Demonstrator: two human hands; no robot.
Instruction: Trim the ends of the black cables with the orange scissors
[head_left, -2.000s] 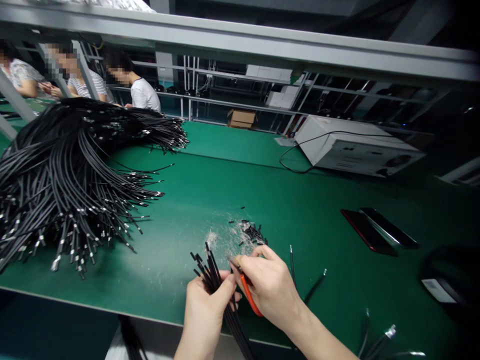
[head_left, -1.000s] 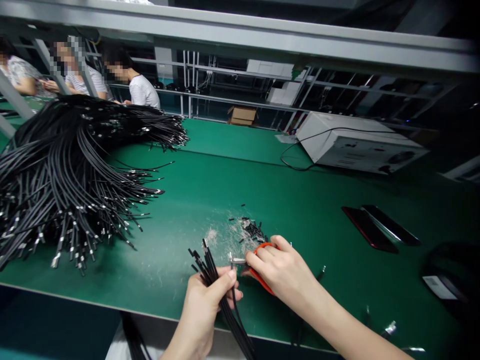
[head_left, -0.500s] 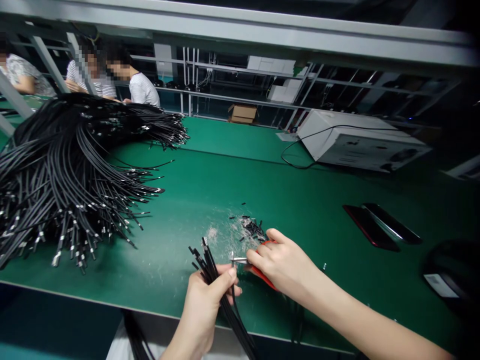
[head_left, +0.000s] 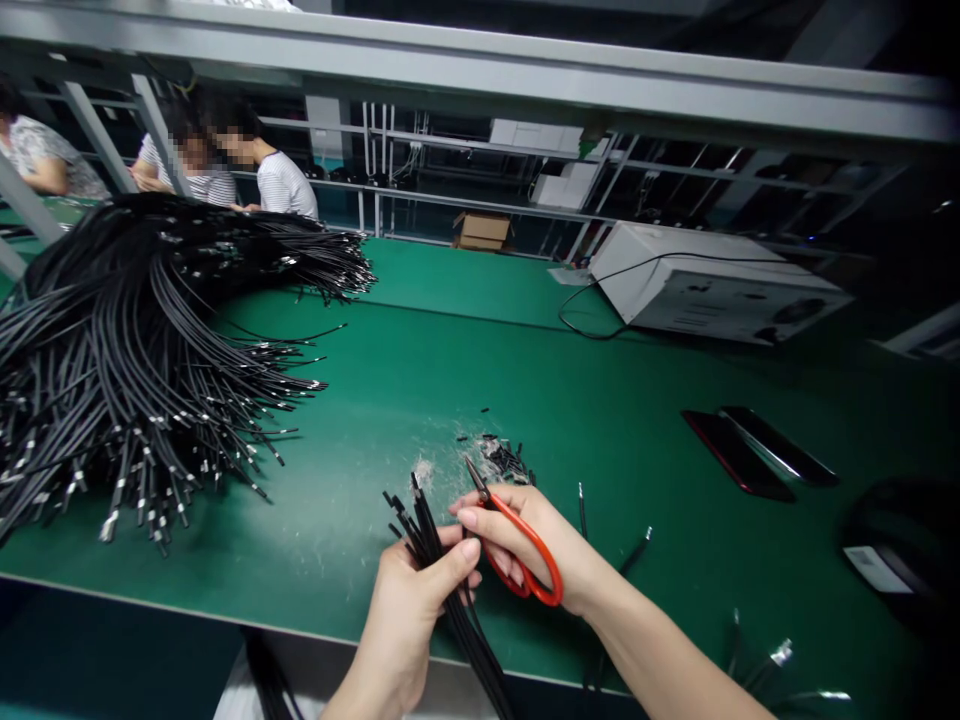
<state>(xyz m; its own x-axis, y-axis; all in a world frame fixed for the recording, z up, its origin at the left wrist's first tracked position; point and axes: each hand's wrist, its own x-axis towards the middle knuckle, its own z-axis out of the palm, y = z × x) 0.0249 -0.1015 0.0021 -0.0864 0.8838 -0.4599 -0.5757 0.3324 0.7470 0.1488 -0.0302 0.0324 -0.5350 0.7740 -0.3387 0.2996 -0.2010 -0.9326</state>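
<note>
My left hand is closed round a bundle of black cables, their cut ends pointing up and left past the thumb. Red-handled scissors rest in my right hand, blades closed and pointing up-left. The fingertips of my right hand are beside the left thumb, near one thin cable whose end is hidden between the hands. Just beyond the blades, short black offcuts and pale fibre scraps lie on the green table.
A large heap of black cables covers the table's left side. At the back right sits a white metal case with a black cord. Two dark phone-like slabs lie to the right. Loose cable ends show beside my right forearm. People sit at back left.
My right hand has turned; the scissors swung from pointing left at the cable end to pointing up, blades off the cable. Its fingers moved to my left thumb. More cable ends show at right.
</note>
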